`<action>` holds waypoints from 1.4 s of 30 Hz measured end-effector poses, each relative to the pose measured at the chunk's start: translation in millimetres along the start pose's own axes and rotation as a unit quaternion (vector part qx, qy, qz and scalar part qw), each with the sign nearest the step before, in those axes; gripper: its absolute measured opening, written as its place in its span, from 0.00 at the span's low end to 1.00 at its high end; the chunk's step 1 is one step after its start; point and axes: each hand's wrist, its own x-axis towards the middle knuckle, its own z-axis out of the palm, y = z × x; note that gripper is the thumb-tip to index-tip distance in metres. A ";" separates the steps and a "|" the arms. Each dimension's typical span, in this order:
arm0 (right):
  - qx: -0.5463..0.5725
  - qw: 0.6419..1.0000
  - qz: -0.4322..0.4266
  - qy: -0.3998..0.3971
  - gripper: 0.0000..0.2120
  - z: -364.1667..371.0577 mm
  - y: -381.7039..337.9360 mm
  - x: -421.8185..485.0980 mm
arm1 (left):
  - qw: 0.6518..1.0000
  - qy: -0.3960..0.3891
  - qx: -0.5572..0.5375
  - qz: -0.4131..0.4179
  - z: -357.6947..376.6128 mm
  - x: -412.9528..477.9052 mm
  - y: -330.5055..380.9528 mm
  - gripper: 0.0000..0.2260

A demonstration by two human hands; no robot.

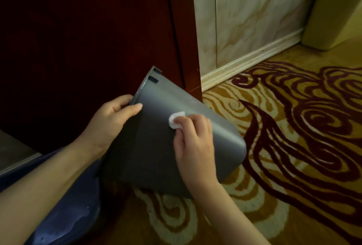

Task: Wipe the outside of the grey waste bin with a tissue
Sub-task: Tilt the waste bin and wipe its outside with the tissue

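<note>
Right hand presses a wadded tissue against the tilted grey bin's side; left hand grips the bin's rim, above patterned carpet.

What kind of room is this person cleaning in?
Probably a hotel room or a formal carpeted room indoors. The floor has a gold carpet with dark red swirls, the wall is marble-patterned with a cream skirting board, and a dark red wooden panel stands behind the grey waste bin.
</note>
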 end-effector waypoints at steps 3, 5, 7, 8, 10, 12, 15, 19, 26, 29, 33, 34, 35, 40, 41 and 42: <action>0.009 0.990 0.141 0.011 0.13 -10.7 30.6 -24.0 | 0.998 -0.033 -0.054 -0.007 -13.5 -7.5 -11.4 0.10; 0.007 0.965 0.263 0.021 0.11 -21.4 52.5 -32.7 | 0.995 -0.064 -0.074 -0.018 -24.0 -14.2 -18.1 0.13; 0.002 0.951 0.307 0.034 0.10 -30.9 62.7 -31.2 | 0.990 -0.112 -0.062 -0.060 -40.9 -18.2 -21.5 0.17; 0.009 0.953 0.300 0.041 0.10 -34.3 62.3 -27.8 | 0.982 -0.157 -0.057 -0.092 -49.1 -20.1 -19.4 0.21; 0.027 0.964 0.262 0.041 0.09 -39.4 50.9 -20.3 | 0.946 -0.259 -0.114 -0.156 -57.6 -20.3 -10.3 0.28; 0.033 0.976 0.215 0.024 0.09 -42.8 34.8 -17.7 | 0.932 -0.237 -0.176 -0.212 -50.3 -13.1 2.8 0.33; 0.043 0.985 0.168 -0.003 0.09 -47.3 15.6 -23.4 | 0.960 -0.099 -0.133 -0.224 -30.4 -6.8 20.9 0.20; 0.071 0.981 0.178 -0.014 0.10 -56.0 5.1 -26.3 | 0.965 -0.042 -0.065 -0.251 -17.3 -1.6 39.6 0.13; 0.130 0.987 0.076 -0.053 0.10 -55.4 -49.3 -4.0 | 0.956 -0.073 -0.092 -0.268 2.9 -12.1 55.8 0.14; 0.122 0.987 0.047 -0.088 0.08 -47.4 -61.4 5.0 | 0.950 -0.087 -0.114 -0.276 7.1 -5.1 63.0 0.13; 0.103 0.992 0.048 -0.049 0.07 -45.2 -58.4 11.3 | 0.938 -0.115 -0.145 -0.294 6.5 8.5 66.5 0.10; 0.093 0.994 0.047 -0.037 0.07 -44.2 -56.8 12.7 | 0.935 -0.124 -0.153 -0.294 6.3 11.9 65.6 0.10; 0.083 0.995 0.047 -0.026 0.07 -42.4 -54.9 13.7 | 0.933 -0.130 -0.161 -0.293 6.4 15.1 63.9 0.09; -0.008 0.998 0.066 0.006 0.06 -25.8 -28.6 9.4 | 0.931 -0.123 -0.194 -0.285 12.4 19.7 41.5 0.11; -0.020 0.996 0.083 0.011 0.05 -23.4 -16.8 7.5 | 0.931 -0.116 -0.198 -0.285 13.1 20.3 35.2 0.11; -0.027 0.994 0.108 0.019 0.05 -22.2 -2.9 6.1 | 0.931 -0.110 -0.202 -0.285 13.1 21.0 29.4 0.11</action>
